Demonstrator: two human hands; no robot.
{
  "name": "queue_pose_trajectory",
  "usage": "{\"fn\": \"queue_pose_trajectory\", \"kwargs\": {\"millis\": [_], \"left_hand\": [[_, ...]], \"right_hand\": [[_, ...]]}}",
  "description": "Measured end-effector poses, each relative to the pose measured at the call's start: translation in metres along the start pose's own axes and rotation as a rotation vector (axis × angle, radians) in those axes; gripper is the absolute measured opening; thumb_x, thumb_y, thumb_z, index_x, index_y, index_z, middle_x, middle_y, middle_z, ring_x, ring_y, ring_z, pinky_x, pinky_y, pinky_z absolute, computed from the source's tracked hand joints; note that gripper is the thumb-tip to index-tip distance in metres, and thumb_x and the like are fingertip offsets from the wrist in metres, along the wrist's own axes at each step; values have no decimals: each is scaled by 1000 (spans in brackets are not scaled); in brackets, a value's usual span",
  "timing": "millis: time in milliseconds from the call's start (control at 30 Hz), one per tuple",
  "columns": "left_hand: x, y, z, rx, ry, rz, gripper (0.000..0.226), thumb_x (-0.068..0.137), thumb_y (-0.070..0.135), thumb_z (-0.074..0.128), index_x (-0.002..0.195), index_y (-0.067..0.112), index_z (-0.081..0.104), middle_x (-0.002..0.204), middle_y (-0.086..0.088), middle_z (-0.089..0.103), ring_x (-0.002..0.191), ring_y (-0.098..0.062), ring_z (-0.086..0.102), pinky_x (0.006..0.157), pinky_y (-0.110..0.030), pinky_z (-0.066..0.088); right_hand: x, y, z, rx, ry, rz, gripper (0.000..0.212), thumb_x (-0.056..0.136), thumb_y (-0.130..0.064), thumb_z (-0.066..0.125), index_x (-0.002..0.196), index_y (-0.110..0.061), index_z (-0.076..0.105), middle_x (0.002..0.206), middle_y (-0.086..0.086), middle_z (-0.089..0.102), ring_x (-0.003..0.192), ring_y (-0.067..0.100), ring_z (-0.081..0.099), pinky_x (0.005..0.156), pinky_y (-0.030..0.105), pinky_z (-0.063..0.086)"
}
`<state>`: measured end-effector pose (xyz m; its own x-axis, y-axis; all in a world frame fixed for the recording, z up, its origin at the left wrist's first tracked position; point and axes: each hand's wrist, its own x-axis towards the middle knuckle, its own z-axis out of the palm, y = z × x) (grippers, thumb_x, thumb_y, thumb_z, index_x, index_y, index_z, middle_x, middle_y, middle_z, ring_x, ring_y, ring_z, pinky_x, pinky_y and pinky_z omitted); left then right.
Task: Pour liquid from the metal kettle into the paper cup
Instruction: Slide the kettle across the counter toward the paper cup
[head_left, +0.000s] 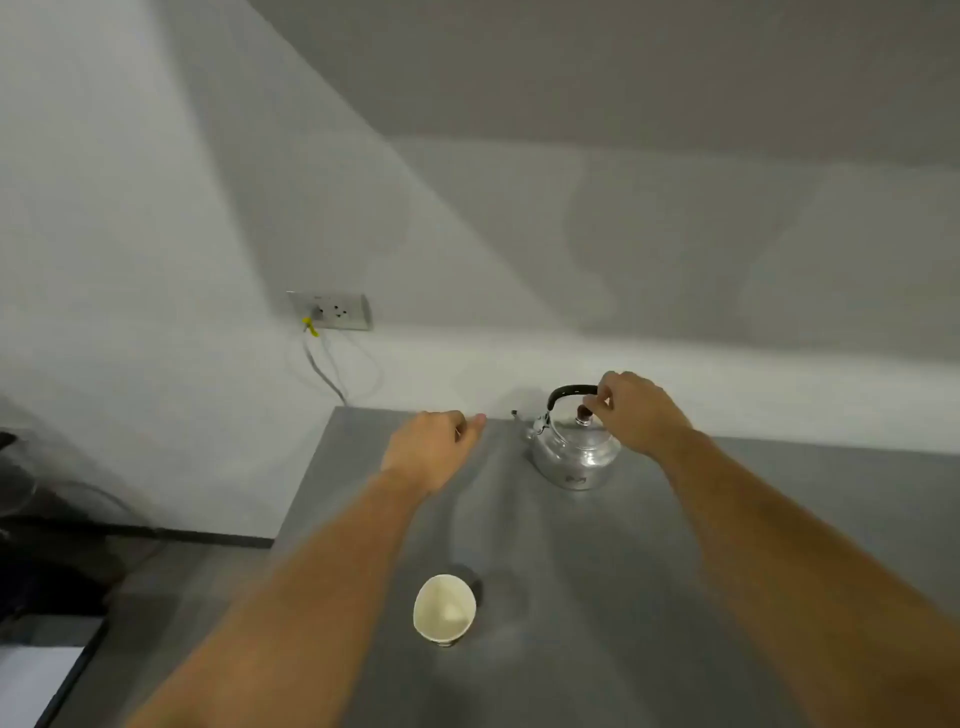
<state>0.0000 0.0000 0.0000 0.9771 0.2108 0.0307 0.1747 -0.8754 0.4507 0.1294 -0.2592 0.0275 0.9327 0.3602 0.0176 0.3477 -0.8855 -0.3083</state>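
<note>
A shiny metal kettle (574, 457) with a black handle and a brown lid knob stands upright near the far edge of the grey table (597, 597). My right hand (639, 410) is over it, fingers curled around the right end of the handle above the knob. My left hand (431, 447) hovers to the left of the kettle, fingers loosely curled, holding nothing. A white paper cup (444, 609) stands upright on the near part of the table, between my forearms; it looks empty.
A white wall runs right behind the table. A wall socket (332, 310) with a cable hanging down sits at the back left. Dark objects (47, 545) lie on the floor left of the table's edge.
</note>
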Motion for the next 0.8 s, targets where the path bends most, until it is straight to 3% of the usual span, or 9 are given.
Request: {"fn": "queue_pose_trajectory", "kwargs": {"millis": [200,367,433,567,800], "left_hand": [[19,-17,15,11,-9,-75,55,100,62,36,63,23,49,72,-5,62,84,-35,66,66,-36,44],[26,-30,29,21,-38,-99,56,99,62,37,61,23,46,58,8,47,80,-34,64,63,-34,39],[27,-33,33,11,-47,-107,56,99,63,37,61,22,46,58,8,47,80,-34,64,63,-34,39],[26,-40,36,1,-50,-114,54,98,65,37,62,26,47,58,9,48,79,-33,63,64,-34,40],[7,-50,37,-27,-103,-140,52,101,60,39,62,25,47,60,5,52,69,-29,56,61,-34,38]], "right_hand": [[35,17,15,-32,-42,-7,37,102,-39,57,123,-8,60,122,15,56,115,32,48,96,45,47],[58,27,32,39,-46,38,50,101,-55,47,116,-12,66,115,14,59,112,33,50,97,46,46],[66,31,37,63,-79,62,57,99,-64,42,102,-13,67,101,9,63,103,31,57,85,42,48],[70,38,45,123,-132,139,67,89,-79,38,76,-17,60,72,2,65,67,18,60,53,31,37],[64,33,42,284,-128,203,71,79,-80,58,53,-15,45,48,-1,48,48,19,49,48,30,34]]}}
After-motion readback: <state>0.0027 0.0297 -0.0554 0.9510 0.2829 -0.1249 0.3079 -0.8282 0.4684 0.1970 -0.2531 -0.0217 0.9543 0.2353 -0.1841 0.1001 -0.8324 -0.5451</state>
